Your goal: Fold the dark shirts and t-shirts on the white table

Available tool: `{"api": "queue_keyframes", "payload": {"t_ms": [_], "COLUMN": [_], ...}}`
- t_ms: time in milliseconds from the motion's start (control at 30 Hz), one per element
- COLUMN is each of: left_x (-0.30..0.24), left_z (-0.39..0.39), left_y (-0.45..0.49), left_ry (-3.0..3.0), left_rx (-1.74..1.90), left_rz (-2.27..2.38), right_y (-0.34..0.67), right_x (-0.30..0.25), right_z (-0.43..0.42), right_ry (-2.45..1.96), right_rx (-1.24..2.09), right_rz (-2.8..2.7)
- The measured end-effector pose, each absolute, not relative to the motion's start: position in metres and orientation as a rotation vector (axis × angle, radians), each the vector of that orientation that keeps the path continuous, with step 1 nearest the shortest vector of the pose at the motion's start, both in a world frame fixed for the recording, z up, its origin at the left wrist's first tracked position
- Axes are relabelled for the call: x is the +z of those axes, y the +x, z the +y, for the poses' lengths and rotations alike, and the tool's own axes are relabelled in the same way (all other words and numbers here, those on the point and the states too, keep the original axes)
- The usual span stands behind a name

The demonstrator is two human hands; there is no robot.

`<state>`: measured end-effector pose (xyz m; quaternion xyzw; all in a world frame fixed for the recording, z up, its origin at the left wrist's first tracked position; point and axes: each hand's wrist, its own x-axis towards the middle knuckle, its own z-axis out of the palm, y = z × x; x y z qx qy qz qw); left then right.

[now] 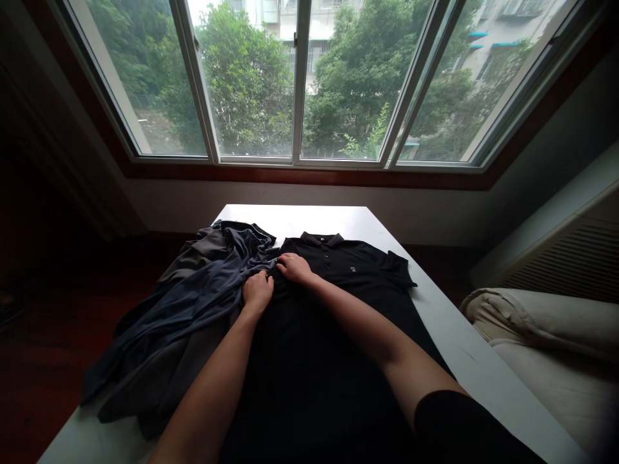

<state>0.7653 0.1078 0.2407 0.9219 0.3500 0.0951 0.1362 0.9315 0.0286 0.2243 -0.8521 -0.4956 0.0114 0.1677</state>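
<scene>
A black polo shirt (338, 309) lies spread flat, front up, on a white table (464, 348), collar toward the window. My left hand (257, 291) rests knuckles-up at the shirt's left shoulder, fingers curled into the fabric. My right hand (293, 267) reaches across beside it and its fingers pinch the same sleeve edge. Both hands sit where the black shirt meets a crumpled pile of clothes. On top of the pile is a dark blue shirt (193, 296), over a grey garment (193, 254).
The pile hangs over the table's left edge. A wide window (300, 84) fills the far wall with trees outside. A beige cushion or sofa (546, 335) stands to the right of the table. The floor at left is dark.
</scene>
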Motion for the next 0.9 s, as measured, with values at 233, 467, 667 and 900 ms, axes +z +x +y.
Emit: {"api": "queue_keyframes", "payload": {"t_ms": [233, 467, 667, 900], "left_x": [0.238, 0.237, 0.237, 0.241], "left_z": [0.111, 0.111, 0.113, 0.11], "left_y": [0.766, 0.768, 0.766, 0.761], "left_ry": [2.646, 2.697, 2.722, 2.632], "left_rx": [0.26, 0.234, 0.229, 0.531], "left_rz": [1.012, 0.997, 0.978, 0.925], "right_y": [0.944, 0.967, 0.978, 0.987], "right_x": [0.203, 0.201, 0.204, 0.218], "right_z": [0.048, 0.066, 0.074, 0.045], "right_ry": [-2.533, -2.552, -2.613, -2.499], "right_rx": [0.107, 0.203, 0.227, 0.215], "right_rz": [-1.303, -1.214, -1.114, -1.274]}}
